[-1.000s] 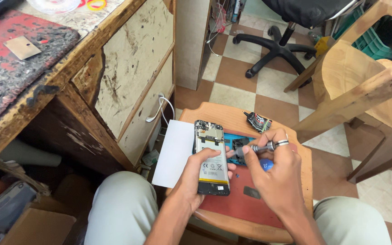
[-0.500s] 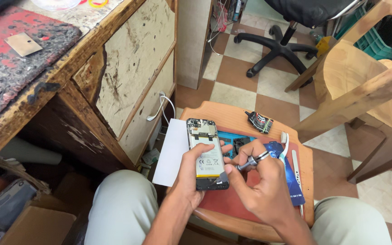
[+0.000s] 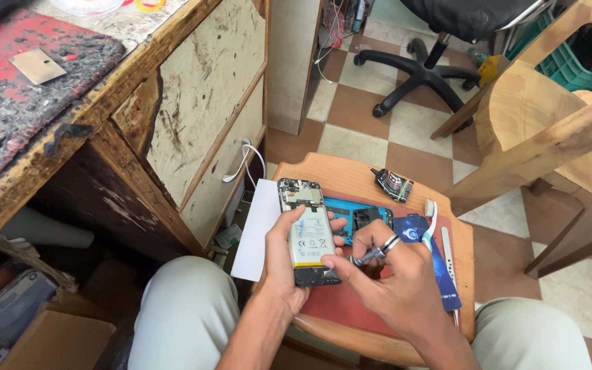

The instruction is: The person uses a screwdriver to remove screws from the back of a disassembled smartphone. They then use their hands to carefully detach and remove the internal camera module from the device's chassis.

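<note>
Left hand (image 3: 289,270) grips the opened phone (image 3: 307,229) by its edges, back up, battery exposed, over the round stool (image 3: 351,175). Right hand (image 3: 395,281) fingers clenched on a thin metal tool (image 3: 368,255), tip at the phone's lower end, probably a screwdriver. Blue back cover (image 3: 347,209) just right of the phone, toothbrush (image 3: 431,218) further right.

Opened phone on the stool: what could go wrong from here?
1. The right hand works a metal tool at the lower end of the opened phone, right beside the exposed battery; a slip could gouge it.
2. The left hand alone steadies the phone, so it may shift under pressure.
3. The small black part lies loose near the edge of the stool and might get knocked off.
</note>
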